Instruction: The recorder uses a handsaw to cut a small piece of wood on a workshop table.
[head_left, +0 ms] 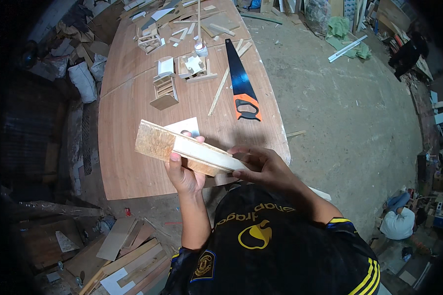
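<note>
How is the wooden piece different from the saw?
The wooden piece is tan and pale cream, while the saw has a dark blade and an orange-and-black handle. The wooden piece is held up between the left hand and the right hand; the saw lies on the table, with neither hand on it. Both are longer than they are wide.

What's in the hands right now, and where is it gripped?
A brown board with a pale wooden strip along it: the left hand grips both long edges near the middle, the right hand the strip's right end.
</note>
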`<state>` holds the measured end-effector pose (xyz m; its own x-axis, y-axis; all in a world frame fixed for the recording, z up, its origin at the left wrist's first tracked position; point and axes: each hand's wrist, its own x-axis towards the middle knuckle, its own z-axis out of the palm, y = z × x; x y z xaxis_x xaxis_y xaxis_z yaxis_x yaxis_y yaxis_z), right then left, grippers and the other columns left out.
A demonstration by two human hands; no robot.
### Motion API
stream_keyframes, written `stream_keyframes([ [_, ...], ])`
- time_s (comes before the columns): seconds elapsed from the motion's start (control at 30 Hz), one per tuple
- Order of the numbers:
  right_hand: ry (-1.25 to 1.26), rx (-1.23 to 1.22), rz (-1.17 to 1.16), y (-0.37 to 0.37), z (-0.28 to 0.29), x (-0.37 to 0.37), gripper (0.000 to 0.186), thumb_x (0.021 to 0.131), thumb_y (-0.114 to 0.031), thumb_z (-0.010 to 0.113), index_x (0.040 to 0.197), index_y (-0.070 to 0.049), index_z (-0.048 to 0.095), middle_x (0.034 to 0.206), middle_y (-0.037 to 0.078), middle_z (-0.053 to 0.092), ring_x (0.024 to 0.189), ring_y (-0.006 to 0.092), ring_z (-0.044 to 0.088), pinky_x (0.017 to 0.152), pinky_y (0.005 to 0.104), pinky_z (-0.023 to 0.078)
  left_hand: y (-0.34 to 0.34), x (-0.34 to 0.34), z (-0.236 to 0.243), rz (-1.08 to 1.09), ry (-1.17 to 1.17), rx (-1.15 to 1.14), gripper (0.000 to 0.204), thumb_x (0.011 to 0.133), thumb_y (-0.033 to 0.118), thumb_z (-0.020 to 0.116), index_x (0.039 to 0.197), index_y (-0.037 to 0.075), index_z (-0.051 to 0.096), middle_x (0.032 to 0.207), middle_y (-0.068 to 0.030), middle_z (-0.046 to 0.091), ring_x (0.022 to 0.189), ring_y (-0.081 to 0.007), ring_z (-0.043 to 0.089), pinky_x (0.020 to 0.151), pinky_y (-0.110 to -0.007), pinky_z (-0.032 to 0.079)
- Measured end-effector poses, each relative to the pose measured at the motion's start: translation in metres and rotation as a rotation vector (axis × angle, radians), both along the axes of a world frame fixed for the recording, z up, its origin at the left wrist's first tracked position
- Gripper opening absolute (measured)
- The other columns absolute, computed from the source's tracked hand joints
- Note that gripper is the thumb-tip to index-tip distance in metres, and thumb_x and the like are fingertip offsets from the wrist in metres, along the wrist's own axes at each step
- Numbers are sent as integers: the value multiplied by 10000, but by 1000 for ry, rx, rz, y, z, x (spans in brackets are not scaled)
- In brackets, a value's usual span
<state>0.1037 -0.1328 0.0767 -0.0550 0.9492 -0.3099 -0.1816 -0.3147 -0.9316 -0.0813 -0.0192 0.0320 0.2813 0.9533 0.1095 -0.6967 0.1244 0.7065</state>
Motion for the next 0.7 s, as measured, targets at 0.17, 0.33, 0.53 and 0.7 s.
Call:
stream_keyframes([
  [0.17, -12, 91, -33, -2, 0, -2, 494, 863, -177, 745, 1299, -46, 553, 944, 126, 704, 870, 173, 680, 767, 303, 544, -3, 1, 1, 25, 8, -8, 617, 909, 450, 630, 1284, -22, 498, 1235, -132, 581, 1094, -300, 619, 897, -464, 543],
  [0.33, 22, 107, -51, -4, 0, -3, 479, 861, -157, 742, 1286, -37, 555, 988, 135, 701, 915, 174, 673, 807, 307, 540, -5, 2, -1, 36, -3, -19, 616, 903, 447, 637, 1285, -15, 498, 1233, -130, 582, 1096, -299, 617, 901, -464, 539],
  [0.53, -3, 67, -48, -5, 3, -2, 495, 841, -154, 762, 1275, -28, 561, 1019, 131, 688, 934, 171, 656, 811, 312, 538, -5, 3, -1, 27, -17, -15, 613, 900, 441, 642, 1285, -15, 498, 1234, -132, 583, 1090, -297, 622, 892, -466, 550],
  [0.7, 9, 70, -36, -6, 5, 0, 499, 838, -137, 763, 1280, -25, 560, 1039, 126, 678, 934, 168, 650, 823, 315, 534, -5, 3, -1, 22, -20, 2, 621, 903, 438, 641, 1292, -21, 486, 1230, -137, 582, 1094, -295, 621, 889, -464, 556],
])
